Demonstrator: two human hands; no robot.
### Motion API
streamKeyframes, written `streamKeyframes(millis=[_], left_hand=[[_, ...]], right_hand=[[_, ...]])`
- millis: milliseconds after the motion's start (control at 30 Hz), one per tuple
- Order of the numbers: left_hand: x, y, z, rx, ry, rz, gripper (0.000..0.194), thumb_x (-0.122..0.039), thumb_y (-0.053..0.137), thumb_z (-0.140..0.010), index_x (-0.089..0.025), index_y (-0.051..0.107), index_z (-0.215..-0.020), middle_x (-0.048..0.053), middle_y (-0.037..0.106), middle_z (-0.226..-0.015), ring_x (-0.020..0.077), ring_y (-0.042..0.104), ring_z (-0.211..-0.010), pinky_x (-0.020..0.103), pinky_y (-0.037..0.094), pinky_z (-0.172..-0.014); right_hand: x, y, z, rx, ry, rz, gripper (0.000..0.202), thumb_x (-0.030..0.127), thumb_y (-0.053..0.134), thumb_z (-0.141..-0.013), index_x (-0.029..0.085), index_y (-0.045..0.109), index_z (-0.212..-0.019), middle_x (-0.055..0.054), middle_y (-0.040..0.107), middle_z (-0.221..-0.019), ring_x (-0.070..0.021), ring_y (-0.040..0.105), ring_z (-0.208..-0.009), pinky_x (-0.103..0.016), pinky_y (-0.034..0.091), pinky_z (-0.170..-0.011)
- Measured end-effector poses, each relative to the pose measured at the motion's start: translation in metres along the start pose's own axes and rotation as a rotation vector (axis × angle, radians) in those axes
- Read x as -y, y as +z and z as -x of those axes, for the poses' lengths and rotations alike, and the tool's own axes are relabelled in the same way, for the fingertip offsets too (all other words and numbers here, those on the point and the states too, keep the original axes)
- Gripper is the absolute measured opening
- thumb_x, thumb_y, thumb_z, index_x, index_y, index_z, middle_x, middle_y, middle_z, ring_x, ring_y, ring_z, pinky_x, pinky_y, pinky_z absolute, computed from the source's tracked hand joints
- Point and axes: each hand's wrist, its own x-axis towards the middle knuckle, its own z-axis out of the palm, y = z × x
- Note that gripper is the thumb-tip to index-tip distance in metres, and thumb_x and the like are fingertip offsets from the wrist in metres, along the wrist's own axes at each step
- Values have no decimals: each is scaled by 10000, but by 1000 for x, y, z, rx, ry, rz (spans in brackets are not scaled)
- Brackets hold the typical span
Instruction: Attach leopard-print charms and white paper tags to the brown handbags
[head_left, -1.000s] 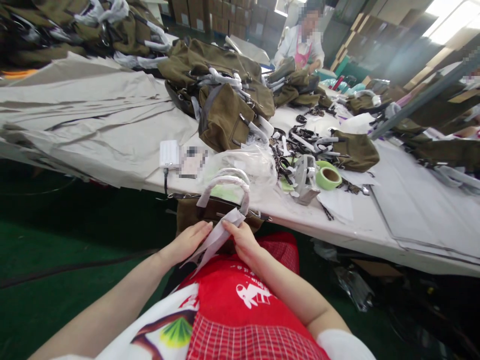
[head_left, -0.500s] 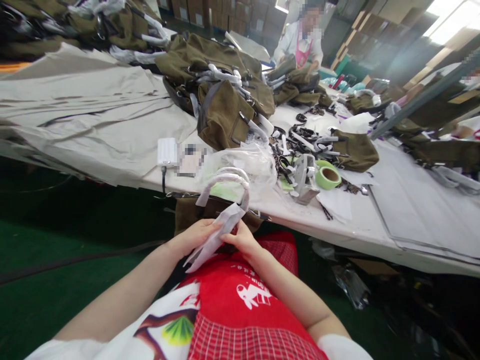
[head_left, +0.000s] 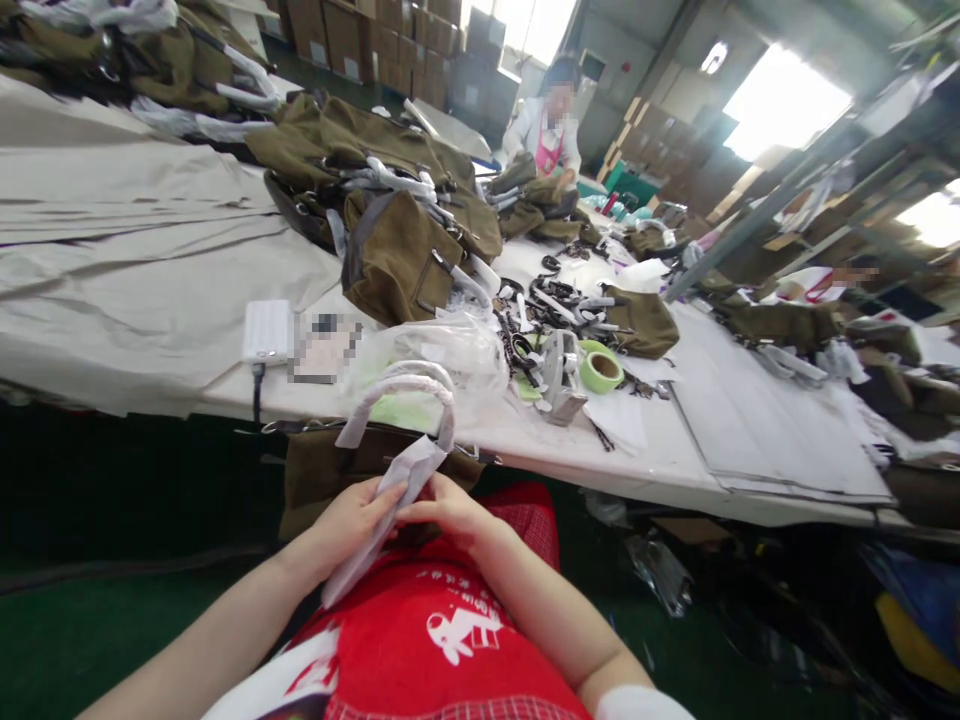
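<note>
An olive bag [head_left: 315,478] hangs against the table's front edge, its looped handles wrapped in white paper. A long white paper strip [head_left: 417,462] slants down from the handle's end towards my red apron. My left hand [head_left: 358,520] is closed on the strip from the left side, thumb on top. Close beside it, my right hand [head_left: 444,508] pinches the strip's right edge, its fingertips partly hidden behind the paper.
On the table [head_left: 660,450] lie a white power bank [head_left: 268,332], clear plastic bags [head_left: 469,350], a tape dispenser [head_left: 561,375], a green tape roll [head_left: 601,368] and straps. Olive bags [head_left: 401,255] are piled behind. A person [head_left: 547,135] stands across the table.
The camera view has shifted, so table and bag appear further left and lower. Both hands remain on the paper strip, whose lower end now lies flatter and closer together.
</note>
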Motion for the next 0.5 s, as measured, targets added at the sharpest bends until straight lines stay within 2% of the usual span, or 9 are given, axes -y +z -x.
streamKeyframes(millis=[67, 133, 300, 367, 433, 500], left_hand=[[0, -2, 0, 39, -28, 9, 580, -712, 632, -673, -162, 617, -856, 30, 665, -660, 200, 609, -579, 296, 472, -557], [0, -1, 1, 75, 1, -24, 542, -692, 616, -699, -168, 608, -836, 23, 657, -651, 185, 588, -556, 288, 462, -549], [-3, 3, 6, 48, 120, -233, 455, -628, 562, -769, -177, 618, -762, 18, 644, -621, 192, 577, -573, 279, 439, -560], [-3, 3, 7, 60, 94, -193, 465, -640, 572, -753, -179, 624, -788, 22, 656, -646, 200, 592, -589, 280, 454, -563], [-2, 2, 7, 79, 36, -116, 507, -675, 596, -715, -178, 633, -815, 28, 669, -668, 205, 605, -598, 281, 471, -557], [-2, -1, 6, 83, 1, -82, 560, -715, 618, -671, -176, 645, -817, 33, 674, -670, 206, 611, -601, 277, 476, -548]], right_hand=[[3, -2, 0, -74, -14, -156, 479, 457, 821, -620, 150, 673, -957, -39, 694, -847, -175, 648, -746, -295, 522, -734], [3, -3, -2, -186, -14, -214, 482, 488, 822, -627, 149, 680, -939, -41, 695, -842, -172, 645, -734, -287, 525, -702], [-4, 1, -10, -319, 48, -312, 466, 411, 895, -501, 141, 684, -817, -16, 675, -746, -140, 607, -631, -252, 505, -624], [-4, 4, -11, -349, 32, -363, 453, 379, 901, -470, 150, 676, -789, -3, 668, -725, -132, 597, -617, -238, 495, -614], [0, 4, -10, -344, -17, -352, 435, 395, 887, -494, 164, 674, -795, 4, 671, -731, -133, 600, -627, -239, 495, -624], [10, -1, -4, -283, -58, -204, 412, 451, 859, -551, 177, 685, -804, 9, 675, -731, -134, 602, -628, -240, 493, -622]])
